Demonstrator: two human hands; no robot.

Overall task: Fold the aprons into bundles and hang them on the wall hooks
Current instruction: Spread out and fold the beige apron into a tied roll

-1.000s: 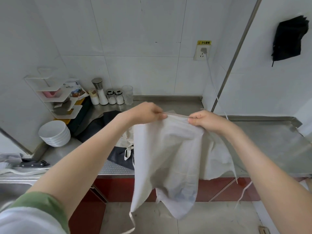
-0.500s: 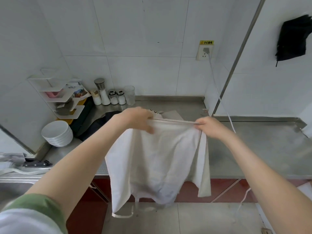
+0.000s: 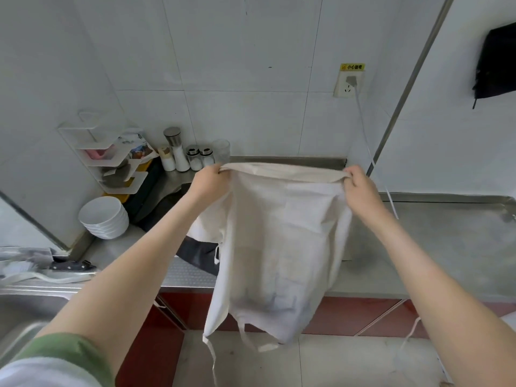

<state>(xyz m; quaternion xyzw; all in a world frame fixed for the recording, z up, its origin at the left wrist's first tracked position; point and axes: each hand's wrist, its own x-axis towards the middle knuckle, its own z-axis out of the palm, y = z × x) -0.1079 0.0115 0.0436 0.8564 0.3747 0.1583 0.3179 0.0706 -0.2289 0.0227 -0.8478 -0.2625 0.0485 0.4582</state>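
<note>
A cream apron (image 3: 279,247) hangs in the air in front of the steel counter, folded over along its top edge, its ties dangling toward the floor. My left hand (image 3: 209,180) pinches the top edge at its left corner. My right hand (image 3: 358,188) grips the right corner, and the edge is stretched taut between them. A dark apron (image 3: 198,252) lies crumpled on the counter behind the cream one. A black bundle (image 3: 495,65) hangs high on the right wall; its hook is not visible.
The steel counter (image 3: 446,247) runs right. White bowls (image 3: 104,217) are stacked at left beside a corner shelf rack (image 3: 111,160). Spice shakers (image 3: 190,157) stand by the back wall. A knife (image 3: 72,266) lies near the sink (image 3: 25,311). A cable hangs from the wall socket (image 3: 349,85).
My hands have moved apart and risen, pulling the apron's top edge out wide and taut. The cloth now hangs flatter and higher than before.
</note>
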